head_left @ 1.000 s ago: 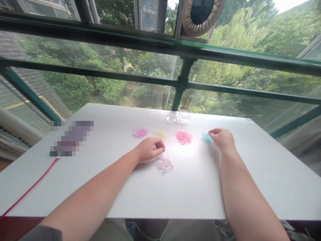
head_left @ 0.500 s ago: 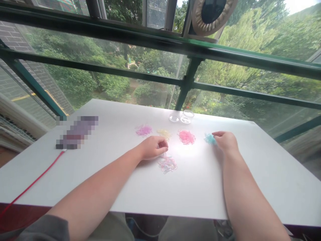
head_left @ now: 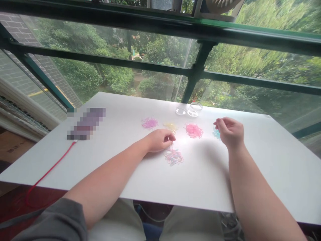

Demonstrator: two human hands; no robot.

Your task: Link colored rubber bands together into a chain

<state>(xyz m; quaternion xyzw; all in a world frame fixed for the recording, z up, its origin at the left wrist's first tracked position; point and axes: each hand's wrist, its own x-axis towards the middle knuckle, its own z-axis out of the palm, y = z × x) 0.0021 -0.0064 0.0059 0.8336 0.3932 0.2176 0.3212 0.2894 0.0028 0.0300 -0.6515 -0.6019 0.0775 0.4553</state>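
Note:
My left hand rests on the table with its fingers curled and the thumb close to the index finger. A small pile of mixed pink and whitish bands lies just in front of its fingertips, on my side. Raised slightly over the right of the table, my right hand is closed in a pinch; whatever is between the fingertips is too small to make out. Partly hidden behind it is a pile of light blue bands. Between the hands lie pink bands. Yellow bands and purple bands sit beyond my left hand.
Two clear round containers or lids stand near the back edge of the white table. At the left lies a pixelated object with a red cable running off the front edge. Green railings and windows border the far side.
My right hand has lifted from the light blue pile, its fingers now pinched and turned upward. My left hand stays beside the mixed pile. The head view has tilted down and shifted left.

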